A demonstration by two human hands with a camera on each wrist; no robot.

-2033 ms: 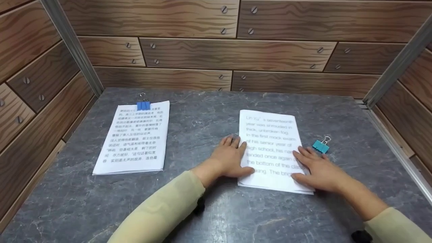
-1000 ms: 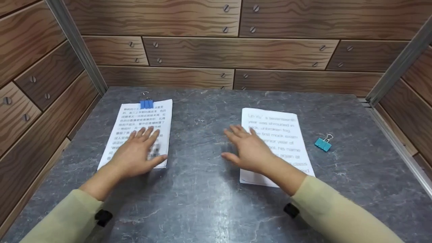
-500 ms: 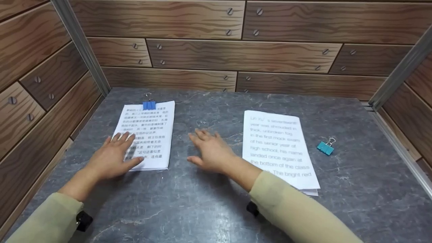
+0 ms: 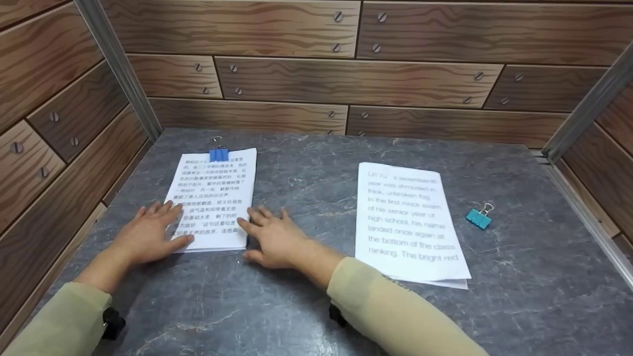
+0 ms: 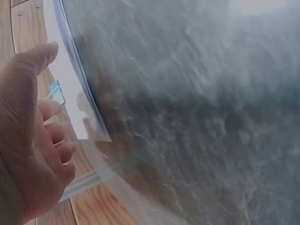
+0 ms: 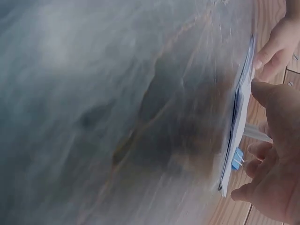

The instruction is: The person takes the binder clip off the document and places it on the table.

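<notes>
A stack of white sheets with Chinese print (image 4: pixel 213 198) lies at the left of the grey table, clamped at its far edge by a blue binder clip (image 4: pixel 218 155). My left hand (image 4: pixel 148 237) lies flat against the stack's near left edge, thumb on the paper. Flat on the table, my right hand (image 4: pixel 269 236) touches the stack's near right edge with straight fingers. In the right wrist view the stack's edge (image 6: pixel 239 122) and the blue clip (image 6: pixel 237 158) show beside my right hand (image 6: pixel 274 164). The left wrist view shows my left hand (image 5: pixel 28 140) next to the paper (image 5: pixel 70 93).
A second, unclipped stack with English print (image 4: pixel 408 222) lies at the right. A loose teal binder clip (image 4: pixel 478 217) sits on the table (image 4: pixel 306 168) to its right. Wood-pattern walls (image 4: pixel 346 74) enclose the table on three sides.
Both hands have left the English-print stack and moved left. The right hand crossed the middle of the table to the clipped stack's right edge; the left hand slid to its near left edge.
</notes>
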